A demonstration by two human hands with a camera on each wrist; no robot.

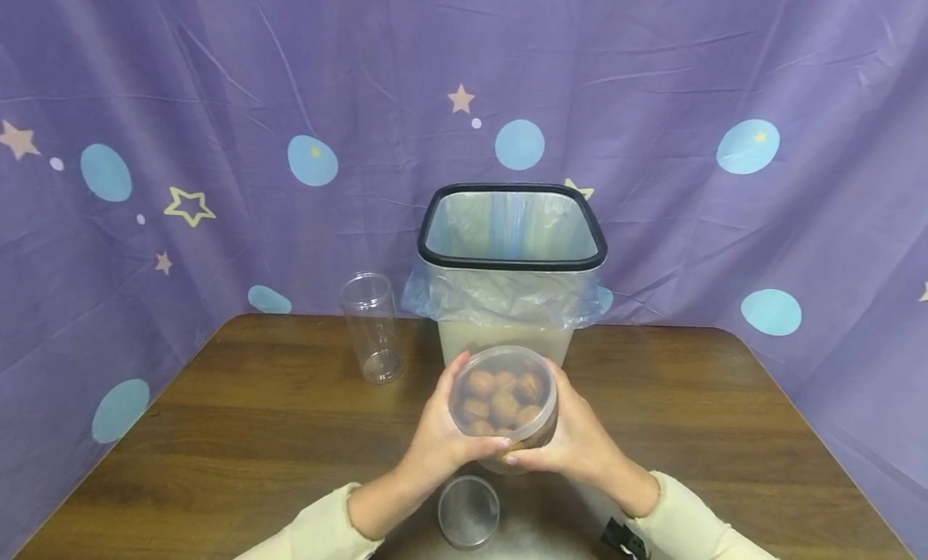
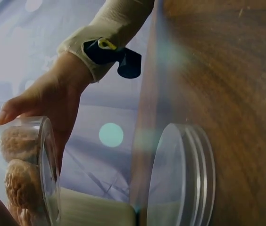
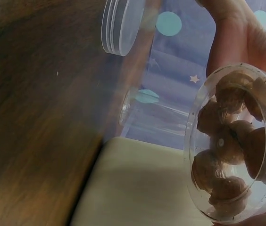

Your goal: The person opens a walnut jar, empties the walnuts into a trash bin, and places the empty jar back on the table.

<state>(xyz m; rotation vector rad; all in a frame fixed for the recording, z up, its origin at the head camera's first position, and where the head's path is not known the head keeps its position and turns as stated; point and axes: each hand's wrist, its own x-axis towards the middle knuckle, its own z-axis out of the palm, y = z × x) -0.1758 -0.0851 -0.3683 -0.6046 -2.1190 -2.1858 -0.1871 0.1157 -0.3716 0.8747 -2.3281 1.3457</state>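
Over the middle of the table (image 1: 725,439), raised clear of its top, we hold the walnut jar (image 1: 503,399) with left hand (image 1: 445,435) and right hand (image 1: 573,431) curled round opposite sides, neither nearer, thumbs almost meeting in front. We judge its long axis roughly upright. Straight beyond it we face the lined bin (image 1: 512,264); toward the far edge, on our left, stands the empty jar (image 1: 371,326); toward the near edge lies a loose lid (image 1: 469,512).

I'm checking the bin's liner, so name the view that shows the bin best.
The head view: it shows the bin with its full black rim and liner; the jar covers some lower front. The right wrist view gives only a pale side, the left wrist view a pale strip.
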